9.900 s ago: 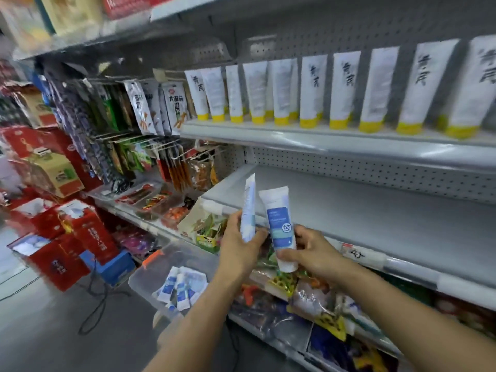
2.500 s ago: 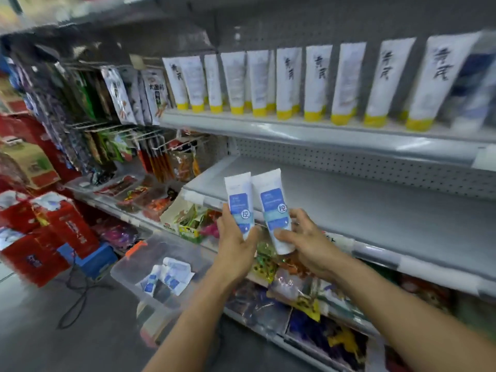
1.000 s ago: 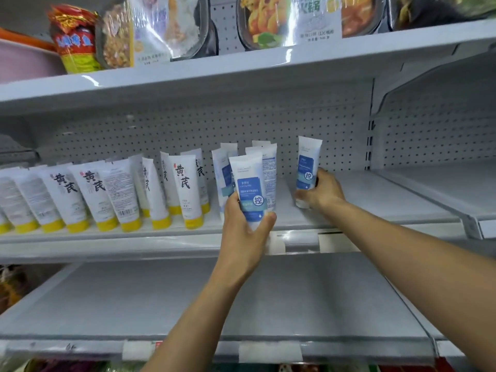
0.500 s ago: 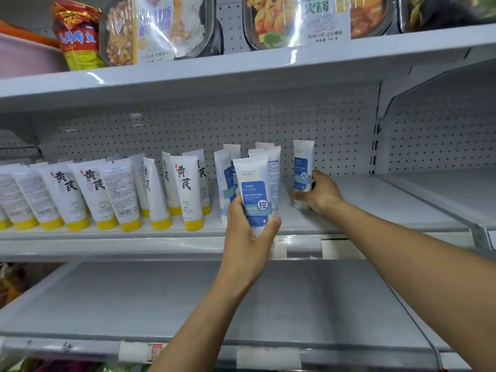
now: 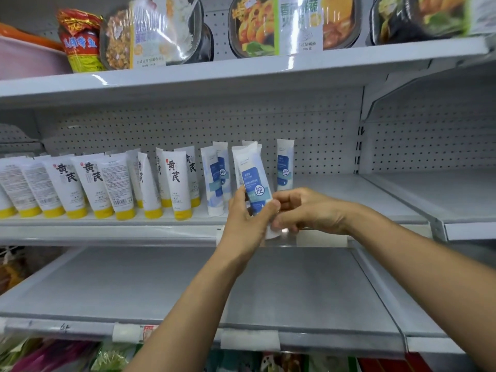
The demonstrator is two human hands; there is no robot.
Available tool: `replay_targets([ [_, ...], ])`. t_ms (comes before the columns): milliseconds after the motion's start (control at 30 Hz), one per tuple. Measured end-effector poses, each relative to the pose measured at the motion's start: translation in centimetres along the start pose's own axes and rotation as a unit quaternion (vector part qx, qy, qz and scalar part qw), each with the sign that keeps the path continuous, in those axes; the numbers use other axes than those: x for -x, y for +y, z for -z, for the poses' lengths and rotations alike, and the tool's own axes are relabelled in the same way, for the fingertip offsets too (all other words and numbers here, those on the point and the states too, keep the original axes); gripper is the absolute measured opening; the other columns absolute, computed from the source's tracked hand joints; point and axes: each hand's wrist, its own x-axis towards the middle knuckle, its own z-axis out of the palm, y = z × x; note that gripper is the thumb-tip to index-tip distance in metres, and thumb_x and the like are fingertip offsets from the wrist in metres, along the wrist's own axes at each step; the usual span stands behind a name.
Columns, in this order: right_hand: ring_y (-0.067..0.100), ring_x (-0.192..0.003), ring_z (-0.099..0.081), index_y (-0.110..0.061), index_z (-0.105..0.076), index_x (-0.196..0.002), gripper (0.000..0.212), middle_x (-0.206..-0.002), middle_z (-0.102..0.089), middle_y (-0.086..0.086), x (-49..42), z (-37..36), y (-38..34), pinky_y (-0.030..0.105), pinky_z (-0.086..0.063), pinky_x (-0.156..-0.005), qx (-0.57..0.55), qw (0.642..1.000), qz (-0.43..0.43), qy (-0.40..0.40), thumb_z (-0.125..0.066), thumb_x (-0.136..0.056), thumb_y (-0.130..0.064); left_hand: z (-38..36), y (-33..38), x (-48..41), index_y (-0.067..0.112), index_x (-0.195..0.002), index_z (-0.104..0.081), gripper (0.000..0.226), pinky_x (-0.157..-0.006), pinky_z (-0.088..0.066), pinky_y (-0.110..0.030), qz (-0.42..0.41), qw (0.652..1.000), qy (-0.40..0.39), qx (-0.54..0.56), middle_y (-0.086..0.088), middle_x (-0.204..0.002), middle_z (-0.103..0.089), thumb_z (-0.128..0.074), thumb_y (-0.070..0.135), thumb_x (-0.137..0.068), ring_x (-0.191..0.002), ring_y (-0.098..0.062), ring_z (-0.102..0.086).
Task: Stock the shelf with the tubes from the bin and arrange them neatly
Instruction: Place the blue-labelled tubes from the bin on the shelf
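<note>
Fingers (image 5: 239,193) and thumb of the left hand (image 5: 243,224) are wrapping round a blue-label tube (image 5: 255,187), holding it nearly upright at the front edge of the shelf (image 5: 349,194). The curled fingers (image 5: 281,222) of the right hand (image 5: 311,210) are pinching its capped lower end. Behind it, other blue tubes (image 5: 285,167) are standing beside yellow-capped tubes (image 5: 175,183).

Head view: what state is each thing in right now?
Held tube, slightly tilted, cap down.
Left hand, grips held tube.
Right hand, fingers curled at its cap, grip unclear.
Blue tubes, standing cap-down, some leaning.
Lone blue tube, upright, untouched.
Yellow-capped tubes, standing in row.
</note>
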Motion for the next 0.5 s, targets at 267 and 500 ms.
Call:
replay_targets([
  [267,0.026,-0.105,-0.066,-0.013,-0.065,-0.113,0.042,-0.109,-0.072,0.009,0.0,0.1,0.6,0.037,-0.052,-0.094,0.054,0.987,0.037,0.145,-0.079,-0.074,-0.01,-0.5,0.3,0.1,0.028,-0.139,-0.043,0.048,-0.096,-0.052,-0.041,-0.023,0.995,0.021,-0.094,0.007,-0.129,-0.054,-0.058,0.035,-0.094,-0.113,-0.01,-0.058],
  [500,0.018,-0.093,-0.066,-0.016,-0.06,-0.111,0.05,-0.1,-0.067,0.003,-1.8,1.7,1.7,0.032,-0.054,-0.087,0.115,0.945,-0.013,0.306,-0.085,-0.067,-0.018,1.9,-1.4,0.4,0.025,-0.129,-0.053,0.037,-0.093,-0.049,-0.036,-0.115,0.901,0.062,-0.413,0.008,-0.124,-0.058,-0.057,0.036,-0.093,-0.112,-0.012,-0.054],
])
